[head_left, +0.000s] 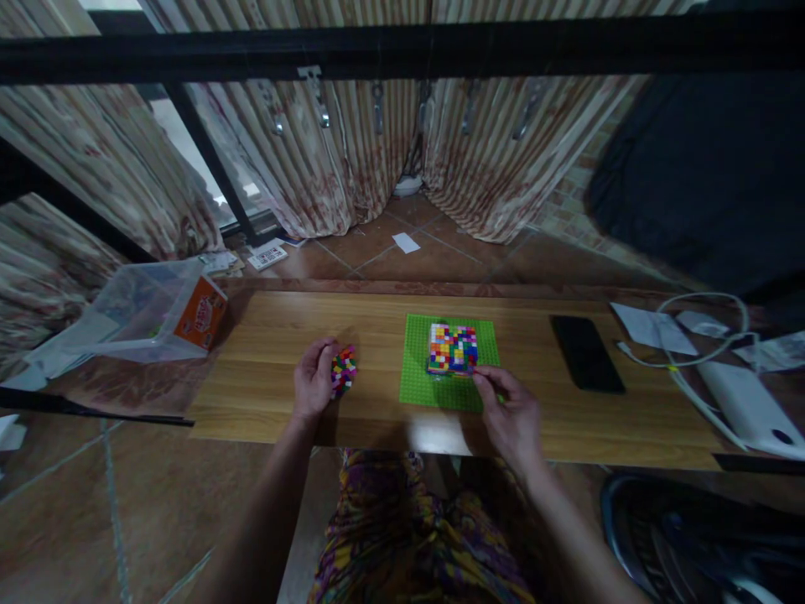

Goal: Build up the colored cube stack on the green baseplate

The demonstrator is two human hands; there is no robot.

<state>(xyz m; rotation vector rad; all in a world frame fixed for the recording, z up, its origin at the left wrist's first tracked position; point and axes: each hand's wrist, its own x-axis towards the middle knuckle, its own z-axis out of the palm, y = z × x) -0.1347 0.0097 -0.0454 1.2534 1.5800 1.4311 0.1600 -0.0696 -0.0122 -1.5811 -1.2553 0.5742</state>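
On a green studded baseplate [415, 382] sits a squarish block of multicoloured toy bricks [453, 346], with white, yellow, red, blue and green studs. My right hand [512, 415] is at its near right corner, thumb and forefinger pinched on a small toy brick whose colour is hard to make out. To the left, a heap of loose small bricks [344, 370] lies on the wood. My left hand [313, 382] rests against the heap's left side, fingers curled in and thumb close to them. Whatever may be between those fingers is hidden.
A black phone [586, 353] lies to the right on the wooden table [377, 419]. Beyond it are a white cable [710, 403], papers and a white device [751, 407]. A clear plastic box [151, 310] with an orange label stands left. A dark bar [402, 50] crosses above.
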